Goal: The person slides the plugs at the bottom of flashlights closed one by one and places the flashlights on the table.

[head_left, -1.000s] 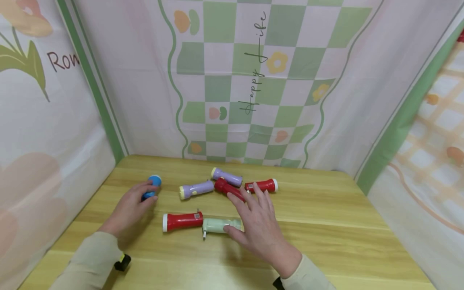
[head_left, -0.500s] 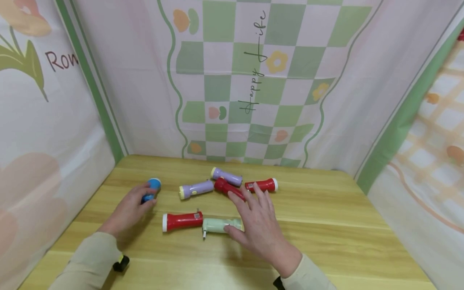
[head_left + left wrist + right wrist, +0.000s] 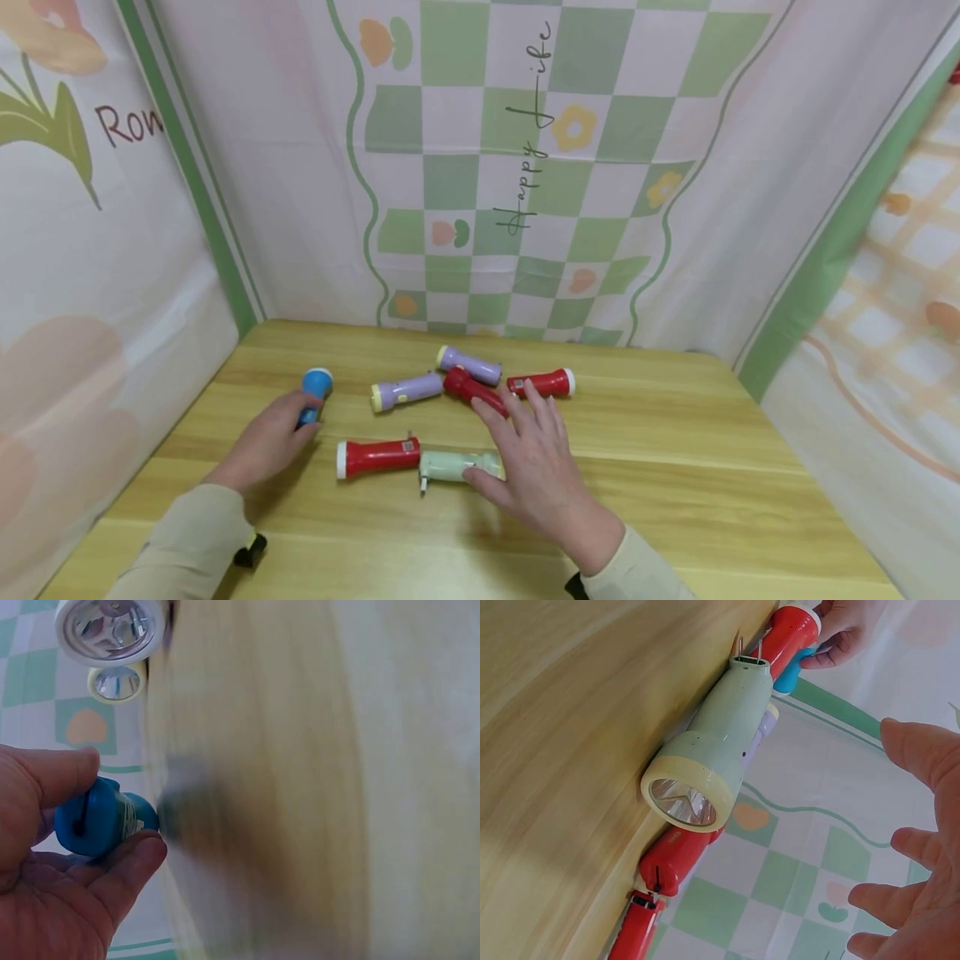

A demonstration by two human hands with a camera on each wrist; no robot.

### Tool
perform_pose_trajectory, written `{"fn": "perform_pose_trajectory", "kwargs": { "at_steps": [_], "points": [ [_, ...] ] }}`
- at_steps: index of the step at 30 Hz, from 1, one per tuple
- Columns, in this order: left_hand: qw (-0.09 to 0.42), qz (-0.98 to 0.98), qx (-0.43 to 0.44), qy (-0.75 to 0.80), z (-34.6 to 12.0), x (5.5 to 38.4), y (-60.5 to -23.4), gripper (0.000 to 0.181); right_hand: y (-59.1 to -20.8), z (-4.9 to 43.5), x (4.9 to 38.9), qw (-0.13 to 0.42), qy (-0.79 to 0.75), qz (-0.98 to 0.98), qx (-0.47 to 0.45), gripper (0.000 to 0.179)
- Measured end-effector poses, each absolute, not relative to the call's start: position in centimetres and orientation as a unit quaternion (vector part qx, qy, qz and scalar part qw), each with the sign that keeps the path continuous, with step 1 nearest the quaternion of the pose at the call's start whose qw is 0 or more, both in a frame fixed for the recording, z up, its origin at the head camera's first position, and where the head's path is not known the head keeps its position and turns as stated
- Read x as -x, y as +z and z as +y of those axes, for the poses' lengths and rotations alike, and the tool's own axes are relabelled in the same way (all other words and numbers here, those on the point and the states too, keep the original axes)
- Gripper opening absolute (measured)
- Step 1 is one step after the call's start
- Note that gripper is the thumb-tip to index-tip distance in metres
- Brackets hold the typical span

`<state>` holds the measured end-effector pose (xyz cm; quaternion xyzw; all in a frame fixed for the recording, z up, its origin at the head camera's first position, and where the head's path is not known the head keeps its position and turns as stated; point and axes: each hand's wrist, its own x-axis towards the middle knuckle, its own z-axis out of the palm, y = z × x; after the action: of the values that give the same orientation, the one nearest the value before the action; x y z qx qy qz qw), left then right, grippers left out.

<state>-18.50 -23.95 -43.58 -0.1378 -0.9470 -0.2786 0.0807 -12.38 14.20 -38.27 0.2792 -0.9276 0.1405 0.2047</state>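
Backdrop cloth point(image 3: 525, 125) reads "Happy Life"; left hand point(image 3: 266, 442) grips blue flashlight point(image 3: 315, 387).

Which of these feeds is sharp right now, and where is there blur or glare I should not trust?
Head view: sharp and evenly lit, with soft shadows under both hands on the table. Left wrist view: the tabletop is smeared with blur, while the left hand and the blue flashlight stay fairly clear. Right wrist view: the green flashlight is crisp, with slight streaking on the wood.
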Motion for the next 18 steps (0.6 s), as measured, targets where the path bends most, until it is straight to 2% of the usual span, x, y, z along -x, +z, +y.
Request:
{"fn": "perform_pose_trajectory", "kwargs": {
  "at_steps": [6, 18],
  "points": [
    [0.077, -0.96, 0.131, -0.236, -23.23, 18.21, -43.59, 0.031, -38.28, 14.24, 12.34, 0.206, 0.14, -0.928, -0.279, 0.084],
    [0.11, -0.962, 0.151, -0.198, -22.87, 17.82, -44.03, 0.031, -38.12, 14.26, 12.16, 0.192, 0.134, -0.933, -0.273, 0.083]
  ]
}}
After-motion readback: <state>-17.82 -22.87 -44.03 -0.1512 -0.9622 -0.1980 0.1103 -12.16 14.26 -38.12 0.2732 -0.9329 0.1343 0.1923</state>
